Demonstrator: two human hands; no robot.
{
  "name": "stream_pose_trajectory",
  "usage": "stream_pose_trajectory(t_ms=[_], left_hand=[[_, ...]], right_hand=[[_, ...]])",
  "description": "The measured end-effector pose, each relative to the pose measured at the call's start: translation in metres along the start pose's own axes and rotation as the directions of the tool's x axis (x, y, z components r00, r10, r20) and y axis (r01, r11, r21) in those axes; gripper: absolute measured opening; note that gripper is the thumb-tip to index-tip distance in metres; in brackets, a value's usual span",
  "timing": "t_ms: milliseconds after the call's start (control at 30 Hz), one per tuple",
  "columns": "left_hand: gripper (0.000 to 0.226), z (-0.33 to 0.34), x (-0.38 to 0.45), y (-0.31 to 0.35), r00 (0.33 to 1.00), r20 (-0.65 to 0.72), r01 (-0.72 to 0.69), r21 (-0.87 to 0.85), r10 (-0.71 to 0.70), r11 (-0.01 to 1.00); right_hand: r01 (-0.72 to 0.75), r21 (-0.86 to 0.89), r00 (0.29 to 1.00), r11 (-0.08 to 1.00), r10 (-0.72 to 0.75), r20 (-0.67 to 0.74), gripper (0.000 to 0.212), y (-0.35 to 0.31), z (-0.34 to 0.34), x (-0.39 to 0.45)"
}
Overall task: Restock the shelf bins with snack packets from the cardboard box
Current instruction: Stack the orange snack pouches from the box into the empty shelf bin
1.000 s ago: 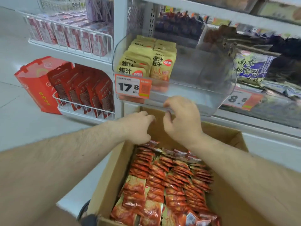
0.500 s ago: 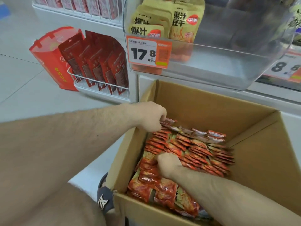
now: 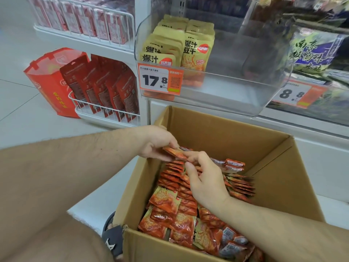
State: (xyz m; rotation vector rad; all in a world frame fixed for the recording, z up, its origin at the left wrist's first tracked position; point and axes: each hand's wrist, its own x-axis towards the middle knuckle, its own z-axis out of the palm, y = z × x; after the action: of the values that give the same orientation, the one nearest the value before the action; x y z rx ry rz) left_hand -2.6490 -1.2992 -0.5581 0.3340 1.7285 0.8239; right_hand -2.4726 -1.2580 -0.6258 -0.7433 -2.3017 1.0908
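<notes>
Hands have changed places since half a second ago. The right hand (image 3: 205,178), which was pressed as a fist into the near rows of packets, has risen toward the far end of the cardboard box (image 3: 268,157); its thumb and forefinger now pinch the near edge of a small stack of orange snack packets (image 3: 174,153). The left hand (image 3: 154,142), curled over the far-left packets before, now holds that same stack from the left, fingers on top and thumb beneath, lifted just above the rows. The camera has also tilted up, so more of the shelf shows than before.

The remaining orange packets (image 3: 170,210) fill the box: upright rows in the far half, looser ones lying flat at the near end. Just beyond the box's far wall a clear plastic shelf bin (image 3: 236,91) juts out, with yellow pouches (image 3: 196,52) in its left part and the rest of it bare; an orange price tag (image 3: 160,79) reading 17.8 hangs on its front. To the left, dark red pouches (image 3: 105,91) stand in a white wire rack (image 3: 105,112), with a red gift box (image 3: 51,86) on the floor beside it. A dark sandal (image 3: 113,239) shows at the box's near-left corner.
</notes>
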Motion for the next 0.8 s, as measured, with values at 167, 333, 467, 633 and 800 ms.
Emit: stream_pose_trajectory(t_ms=[167,333,467,633,800], left_hand=[[0.084,-0.007,0.005,-0.002,0.954,-0.176,-0.213,0.166,0.241,0.963],[0.089,-0.009,0.006,-0.001,0.951,-0.158,-0.216,0.282,0.267,0.935],[0.096,-0.009,0.015,-0.006,0.95,-0.173,-0.192,0.341,0.262,0.92],[0.098,-0.013,0.019,-0.008,0.956,-0.142,-0.202,0.314,0.256,0.928],[0.094,-0.012,0.008,-0.001,0.951,-0.136,-0.221,0.33,0.278,0.918]], right_hand=[[-0.266,-0.347,0.84,0.9,0.392,0.374,0.04,0.045,0.034,0.004],[-0.008,-0.641,0.631,0.767,0.502,0.592,0.042,0.088,0.083,-0.003],[0.127,-0.691,0.619,0.711,0.487,0.616,0.04,0.099,0.106,-0.006],[0.125,-0.6,0.699,0.79,0.359,0.618,0.022,0.098,0.097,-0.005],[0.113,-0.56,0.766,0.821,0.287,0.575,0.016,0.087,0.057,-0.007]])
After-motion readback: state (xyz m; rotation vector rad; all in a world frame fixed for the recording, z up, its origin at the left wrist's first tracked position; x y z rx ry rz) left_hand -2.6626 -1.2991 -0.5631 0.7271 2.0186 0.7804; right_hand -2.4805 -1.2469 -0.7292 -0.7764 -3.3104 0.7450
